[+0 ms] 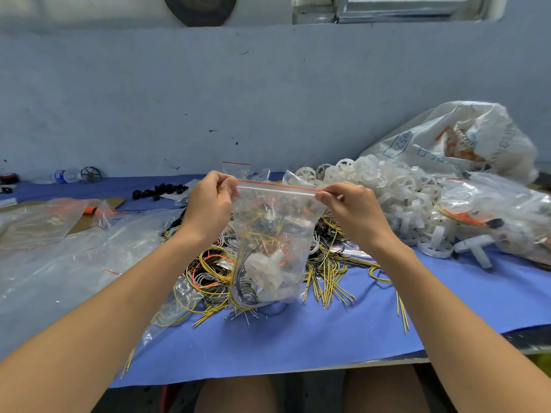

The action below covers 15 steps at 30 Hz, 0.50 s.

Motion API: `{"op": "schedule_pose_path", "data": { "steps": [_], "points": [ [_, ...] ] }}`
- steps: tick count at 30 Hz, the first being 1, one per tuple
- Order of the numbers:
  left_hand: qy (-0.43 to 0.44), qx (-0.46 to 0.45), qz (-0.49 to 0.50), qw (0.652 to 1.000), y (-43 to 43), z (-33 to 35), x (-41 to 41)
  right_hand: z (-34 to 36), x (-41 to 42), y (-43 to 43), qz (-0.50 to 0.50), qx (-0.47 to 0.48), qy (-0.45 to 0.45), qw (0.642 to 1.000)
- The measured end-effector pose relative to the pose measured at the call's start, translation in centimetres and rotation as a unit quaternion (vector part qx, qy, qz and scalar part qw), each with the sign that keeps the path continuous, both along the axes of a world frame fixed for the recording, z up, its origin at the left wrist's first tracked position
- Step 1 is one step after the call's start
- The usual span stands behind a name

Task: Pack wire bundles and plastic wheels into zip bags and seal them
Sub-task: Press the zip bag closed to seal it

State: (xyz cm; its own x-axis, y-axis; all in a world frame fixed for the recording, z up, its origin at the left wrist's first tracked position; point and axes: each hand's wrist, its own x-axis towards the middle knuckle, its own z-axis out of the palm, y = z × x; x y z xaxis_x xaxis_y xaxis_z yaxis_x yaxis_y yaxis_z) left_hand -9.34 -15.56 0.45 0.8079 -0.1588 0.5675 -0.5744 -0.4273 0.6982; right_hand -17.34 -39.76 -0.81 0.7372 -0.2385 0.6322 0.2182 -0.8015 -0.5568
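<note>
A clear zip bag (275,231) with a red strip along its top hangs in the air above the table's middle. Inside it lie white plastic wheels and coiled wires of yellow, black and orange. My left hand (208,205) pinches the bag's top left corner. My right hand (353,210) pinches the top right corner, so the zip edge is stretched straight between them. Under the bag spreads a heap of loose wire bundles (325,263). A pile of white plastic wheels (396,198) lies to the right.
A blue cloth (298,347) covers the table. Empty zip bags (59,257) lie at the left. Filled bags (501,216) and a large white sack (465,138) sit at the right. Black small parts (159,190) and a water bottle (64,175) rest near the wall.
</note>
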Motion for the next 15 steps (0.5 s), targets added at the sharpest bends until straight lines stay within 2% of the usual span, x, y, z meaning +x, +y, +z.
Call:
{"op": "schedule_pose_path", "data": {
  "steps": [7,11,15],
  "points": [
    [-0.070,-0.049,-0.070,0.994,-3.0,4.0,-0.5,2.3,-2.2,-2.2,0.074,0.212,-0.033,0.974],
    [-0.092,-0.113,-0.127,0.981,-6.0,6.7,-0.3,4.7,-3.7,-3.8,0.075,0.244,-0.104,0.961],
    [-0.078,-0.172,-0.190,0.963,-10.1,8.8,-0.1,6.8,-5.6,-6.7,0.058,0.253,-0.166,0.951]
  ]
}}
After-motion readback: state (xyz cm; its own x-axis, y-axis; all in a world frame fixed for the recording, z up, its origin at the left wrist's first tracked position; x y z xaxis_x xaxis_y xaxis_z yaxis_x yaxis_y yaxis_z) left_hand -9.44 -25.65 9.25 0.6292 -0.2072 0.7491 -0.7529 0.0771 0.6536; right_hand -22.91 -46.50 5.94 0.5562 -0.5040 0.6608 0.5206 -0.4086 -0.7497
